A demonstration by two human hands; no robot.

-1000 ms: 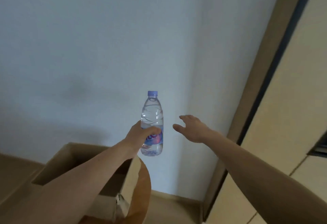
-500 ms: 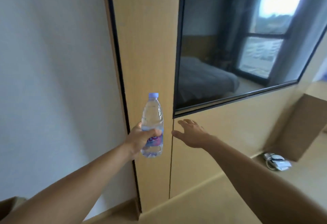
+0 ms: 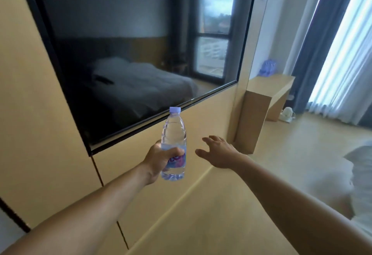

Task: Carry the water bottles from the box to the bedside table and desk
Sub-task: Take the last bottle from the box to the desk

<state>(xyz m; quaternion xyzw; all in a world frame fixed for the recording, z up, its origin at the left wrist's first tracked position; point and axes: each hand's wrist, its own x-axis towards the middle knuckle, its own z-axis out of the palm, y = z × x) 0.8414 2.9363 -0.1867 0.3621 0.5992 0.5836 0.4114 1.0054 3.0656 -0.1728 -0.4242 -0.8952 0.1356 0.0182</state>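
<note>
Water bottle [image 3: 174, 144] upright, cap up, long axis vertical, carried in the air well short of the desk [image 3: 269, 85], which lies ahead and to my right. Left hand [image 3: 159, 160] grips it round the label, fingers curled. Right hand [image 3: 218, 152] is empty, fingers spread, on the bottle's desk side and so nearer the desk. My guess is the carry runs forward-right. There is a bluish bundle [image 3: 267, 68] on the desk, too blurred to name.
</note>
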